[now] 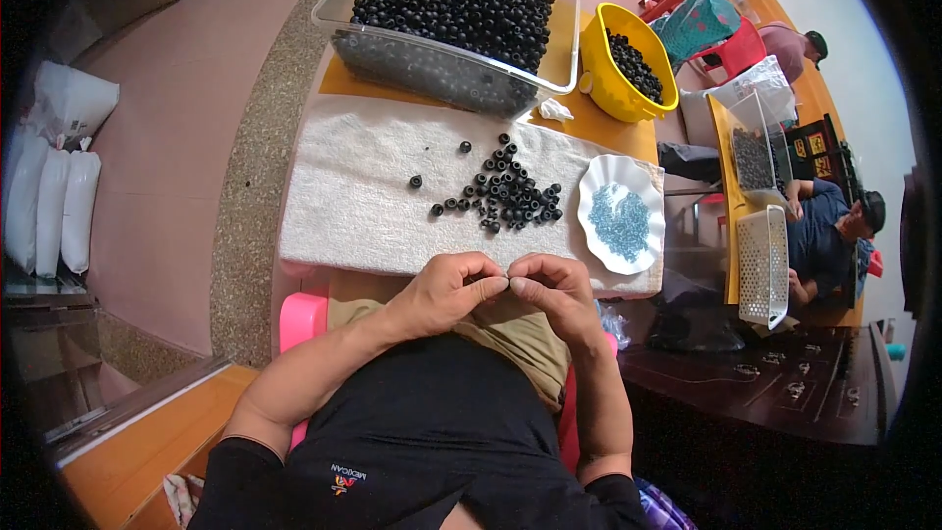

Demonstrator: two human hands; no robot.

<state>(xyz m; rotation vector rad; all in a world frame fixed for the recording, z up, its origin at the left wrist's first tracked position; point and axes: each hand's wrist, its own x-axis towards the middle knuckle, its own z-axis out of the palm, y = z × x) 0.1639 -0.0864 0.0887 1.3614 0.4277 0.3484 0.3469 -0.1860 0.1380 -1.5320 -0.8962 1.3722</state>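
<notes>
My left hand point(449, 291) and my right hand point(557, 296) meet fingertip to fingertip just in front of the towel's near edge. Both are closed in a pinch, and whatever sits between the tips is too small to make out. Beyond them, a loose pile of black round pieces with holes point(510, 188) lies on a white towel point(343, 177), a few of them scattered to the left. To the right of the pile, a white scalloped plate point(594, 177) holds tiny light-blue bits point(618, 221).
A clear plastic bin point(564, 39) full of black pieces stands at the back, with a yellow basin point(599, 59) beside it. Crumpled tissue point(554, 110) lies between them. At right, a person point(834, 236) sits near a white perforated basket point(763, 265). White sacks point(59, 201) stand far left.
</notes>
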